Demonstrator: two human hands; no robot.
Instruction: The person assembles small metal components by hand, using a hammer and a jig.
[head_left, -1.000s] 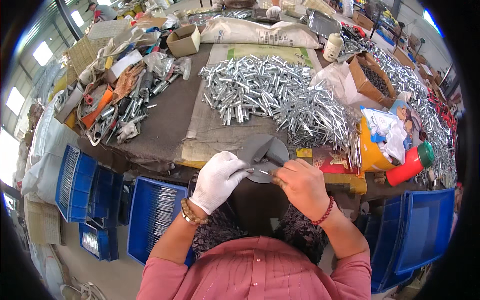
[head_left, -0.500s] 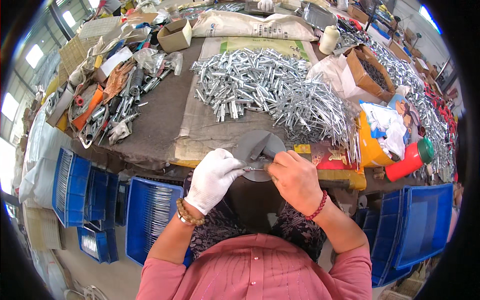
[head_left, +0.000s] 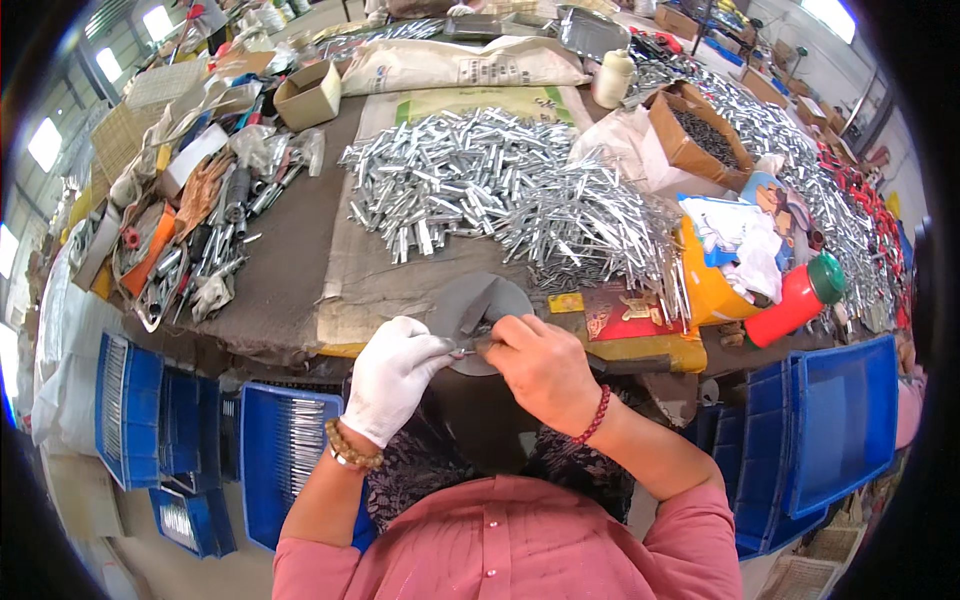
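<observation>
My left hand (head_left: 390, 378), in a white glove, pinches a small silvery metal rod (head_left: 461, 352) between thumb and fingers. Bare and closed, my right hand (head_left: 545, 375) meets the rod's other end; its fingers hide most of that end. Both hands are at the table's front edge, just before a round grey metal fixture (head_left: 512, 300) with an angled block on it. Beyond the fixture lies a large heap of short silvery metal tubes (head_left: 440, 180), with a pile of thinner metal rods (head_left: 600, 225) at its right.
Left on the table are mixed tools (head_left: 190, 240) and an open carton (head_left: 308, 95). At right stand a box of dark small parts (head_left: 690, 140), a yellow bag (head_left: 705, 285) and a red bottle (head_left: 785, 310). Blue bins (head_left: 265, 460) flank me; a dark bar (head_left: 632, 365) lies at the edge.
The view has shifted, so the table appears further left and lower. Both hands stay together on the small metal rod, their fingertips closer to each other. A dark bar now shows beside my right hand.
</observation>
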